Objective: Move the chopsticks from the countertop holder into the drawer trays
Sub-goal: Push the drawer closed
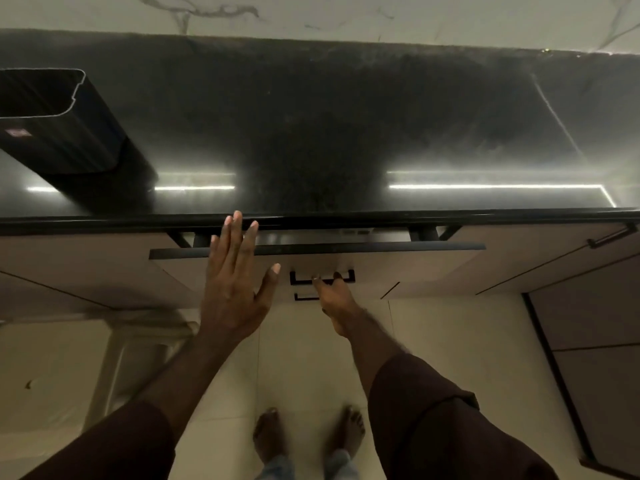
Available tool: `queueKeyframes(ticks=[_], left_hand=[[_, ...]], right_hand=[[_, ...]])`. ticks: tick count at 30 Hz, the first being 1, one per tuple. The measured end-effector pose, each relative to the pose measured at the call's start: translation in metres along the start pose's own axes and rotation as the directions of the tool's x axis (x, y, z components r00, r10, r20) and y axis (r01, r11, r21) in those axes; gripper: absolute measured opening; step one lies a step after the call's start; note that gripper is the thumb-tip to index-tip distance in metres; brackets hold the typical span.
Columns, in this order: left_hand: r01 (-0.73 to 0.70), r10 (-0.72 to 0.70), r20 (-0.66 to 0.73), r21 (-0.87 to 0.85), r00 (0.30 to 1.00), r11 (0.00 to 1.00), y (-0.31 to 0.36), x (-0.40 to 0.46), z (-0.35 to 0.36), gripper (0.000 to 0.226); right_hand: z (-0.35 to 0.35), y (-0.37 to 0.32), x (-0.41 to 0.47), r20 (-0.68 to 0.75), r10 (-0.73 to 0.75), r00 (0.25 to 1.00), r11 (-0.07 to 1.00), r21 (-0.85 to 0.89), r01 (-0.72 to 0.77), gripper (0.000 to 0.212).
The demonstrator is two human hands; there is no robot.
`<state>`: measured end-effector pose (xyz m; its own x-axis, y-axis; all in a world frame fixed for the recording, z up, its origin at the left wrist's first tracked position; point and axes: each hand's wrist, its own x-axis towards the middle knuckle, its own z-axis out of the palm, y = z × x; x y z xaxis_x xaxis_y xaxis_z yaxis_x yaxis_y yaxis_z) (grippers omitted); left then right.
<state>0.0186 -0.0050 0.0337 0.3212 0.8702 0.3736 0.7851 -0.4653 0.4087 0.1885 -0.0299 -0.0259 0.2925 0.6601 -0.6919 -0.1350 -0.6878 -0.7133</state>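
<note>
A black ribbed countertop holder [59, 126] stands at the left of the dark countertop [346, 133]; I see no chopsticks in its open top. The top drawer [398, 261] under the counter edge is pulled out only a little, and its inside is mostly hidden. My right hand [334, 296] has its fingers hooked on the black drawer handle [348, 274]. My left hand [235, 282] is flat with fingers spread, hovering over the drawer's left front edge, holding nothing.
A second black handle [304, 297] shows on the drawer below. Another handle [611, 236] sits on the cabinet at the right. Pale floor tiles and my bare feet [308, 434] are below. Light strips reflect on the glossy counter.
</note>
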Motion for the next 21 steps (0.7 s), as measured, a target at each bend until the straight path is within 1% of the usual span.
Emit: queueKeyframes(ticks=[4, 6, 9, 12, 21], left_hand=[[0.036, -0.042, 0.05, 0.105, 0.998, 0.994, -0.005, 0.008, 0.015, 0.072], [0.061, -0.069, 0.06, 0.124, 0.996, 0.99, -0.007, 0.01, 0.021, 0.074], [0.105, -0.113, 0.055, 0.124, 0.992, 0.987, -0.005, 0.017, 0.029, 0.076], [0.126, -0.131, 0.043, 0.117, 0.99, 0.985, -0.002, 0.022, 0.032, 0.077], [0.123, -0.127, 0.031, 0.097, 0.991, 0.988, 0.001, 0.038, 0.035, 0.078]], right_hand=[[-0.005, -0.014, 0.019, 0.047, 0.001, 0.999, 0.995, -0.102, 0.004, 0.071], [-0.007, -0.023, 0.024, 0.067, 0.022, 0.998, 0.991, -0.132, -0.013, 0.072], [-0.009, -0.031, 0.033, 0.072, 0.052, 0.996, 0.986, -0.161, -0.04, 0.068], [-0.009, -0.032, 0.039, 0.083, 0.056, 0.995, 0.981, -0.191, -0.039, 0.07], [-0.006, -0.037, 0.052, 0.086, 0.026, 0.996, 0.969, -0.247, -0.004, 0.075]])
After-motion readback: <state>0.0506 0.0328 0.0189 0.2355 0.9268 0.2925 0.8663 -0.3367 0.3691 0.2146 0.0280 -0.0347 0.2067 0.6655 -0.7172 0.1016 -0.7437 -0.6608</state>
